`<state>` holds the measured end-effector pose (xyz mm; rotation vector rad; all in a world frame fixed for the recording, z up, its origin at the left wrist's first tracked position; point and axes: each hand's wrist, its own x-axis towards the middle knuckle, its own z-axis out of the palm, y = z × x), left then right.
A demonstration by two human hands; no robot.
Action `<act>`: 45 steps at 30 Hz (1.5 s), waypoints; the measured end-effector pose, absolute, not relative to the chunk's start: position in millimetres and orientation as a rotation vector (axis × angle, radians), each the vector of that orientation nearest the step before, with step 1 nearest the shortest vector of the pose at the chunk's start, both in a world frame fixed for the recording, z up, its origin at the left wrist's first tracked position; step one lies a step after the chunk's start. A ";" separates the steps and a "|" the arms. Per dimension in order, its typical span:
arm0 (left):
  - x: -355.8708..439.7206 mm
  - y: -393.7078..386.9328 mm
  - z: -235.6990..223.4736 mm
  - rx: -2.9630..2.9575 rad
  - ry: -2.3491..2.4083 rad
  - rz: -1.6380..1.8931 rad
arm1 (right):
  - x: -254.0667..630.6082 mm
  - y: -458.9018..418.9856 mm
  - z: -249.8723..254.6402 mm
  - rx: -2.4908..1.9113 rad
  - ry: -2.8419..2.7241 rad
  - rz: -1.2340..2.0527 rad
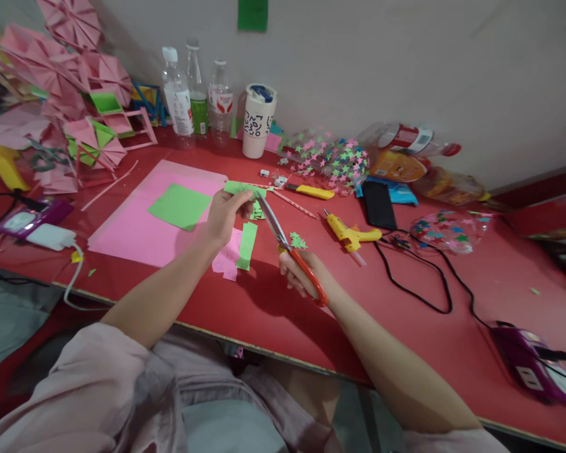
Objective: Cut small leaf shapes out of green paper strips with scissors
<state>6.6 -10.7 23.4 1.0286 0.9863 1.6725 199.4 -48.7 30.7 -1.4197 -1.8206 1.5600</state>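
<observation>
My left hand (pixel 225 217) is closed, pinching a green paper strip (pixel 238 187) above the red table. Orange-handled scissors (pixel 307 277) are in my right hand (pixel 298 272), fingers wrapped round the handles. Their blades reach up and left to the paper at my left fingertips; whether they are cutting it I cannot tell. Below my left hand lie another green strip (pixel 248 246) and pink paper scraps (pixel 227 257). Small green cut pieces (pixel 297 240) lie just above my right hand. A green square (pixel 180 206) rests on a large pink sheet (pixel 122 236) at left.
A yellow glue gun (pixel 351 234) with a black cord lies to the right, near a phone (pixel 379 204) and a yellow cutter knife (pixel 314 191). Bottles (pixel 178 104) and a cup (pixel 258 123) stand along the wall. Pink paper crafts (pixel 51 69) are piled at left. Power strips (pixel 538 365) lie at both sides.
</observation>
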 end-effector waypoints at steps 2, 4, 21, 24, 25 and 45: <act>9.3 -11.9 22.8 1.029 0.956 1.683 | 199.1 -50.8 30.8 -1.349 -1.811 1.556; 13.1 -13.7 22.1 1.047 0.924 1.683 | 198.4 -53.0 30.3 -1.302 -1.791 1.574; 28.1 -24.8 25.8 1.124 0.991 1.632 | 195.4 -59.1 21.9 -1.263 -1.745 1.572; 30.7 -27.4 28.1 1.104 1.037 1.605 | 194.3 -60.3 19.4 -1.285 -1.729 1.591; 31.4 -28.0 28.7 1.098 1.049 1.597 | 193.9 -60.6 18.9 -1.295 -1.726 1.592; 30.1 -27.4 27.2 1.132 1.011 1.605 | 191.7 -62.3 27.0 -1.407 -1.695 1.504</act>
